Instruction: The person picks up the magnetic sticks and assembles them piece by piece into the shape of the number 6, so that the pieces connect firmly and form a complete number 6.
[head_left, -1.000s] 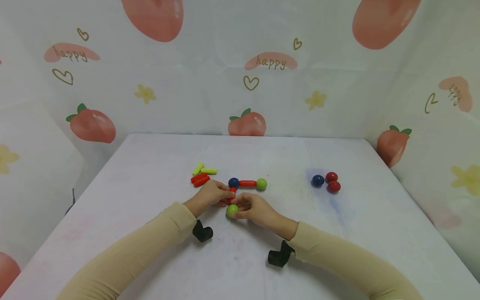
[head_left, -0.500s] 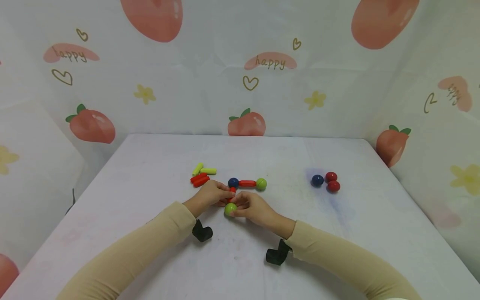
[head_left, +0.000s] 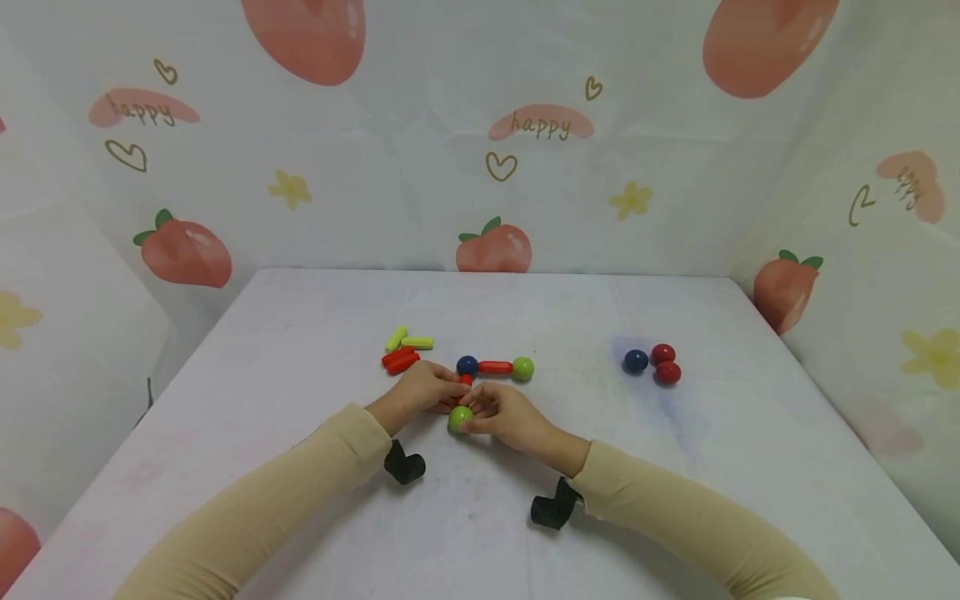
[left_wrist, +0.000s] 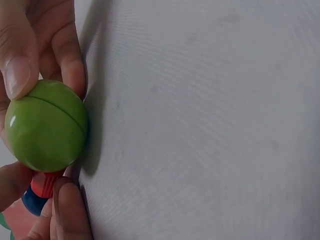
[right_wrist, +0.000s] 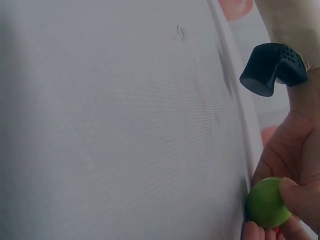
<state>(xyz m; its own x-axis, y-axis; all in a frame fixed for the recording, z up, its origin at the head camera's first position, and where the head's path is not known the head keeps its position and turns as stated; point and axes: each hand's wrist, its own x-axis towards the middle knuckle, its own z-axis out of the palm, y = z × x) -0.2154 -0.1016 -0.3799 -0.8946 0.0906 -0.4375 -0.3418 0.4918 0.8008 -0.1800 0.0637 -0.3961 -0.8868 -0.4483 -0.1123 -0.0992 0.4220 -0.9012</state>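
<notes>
A glossy light-green ball (head_left: 461, 419) is held low over or on the table (head_left: 300, 417), between the thumb and fingers of the right hand (head_left: 515, 417). Directly beyond it, a short red rod (head_left: 466, 381) is pinched by the fingers of the left hand (head_left: 420, 387). In the left wrist view the rod's near end is seen against the ball, but whether it is fully seated cannot be told.

At its far end the rod is met by a glossy dark-blue ball (head_left: 467, 365), from which a second red rod (head_left: 495, 367) is run sideways to a second light-green ball (head_left: 523, 368). That side may be judged complete, so that a corner shape is nearly made, with only the held joint in doubt.

Farther out, other parts are left unused: two loose red rods (head_left: 402, 364) and two yellow-green rods (head_left: 417, 342) are grouped beyond the left hand, while a spare dark-blue ball (head_left: 635, 361) and two red balls (head_left: 667, 372) are clustered well apart on the right.
</notes>
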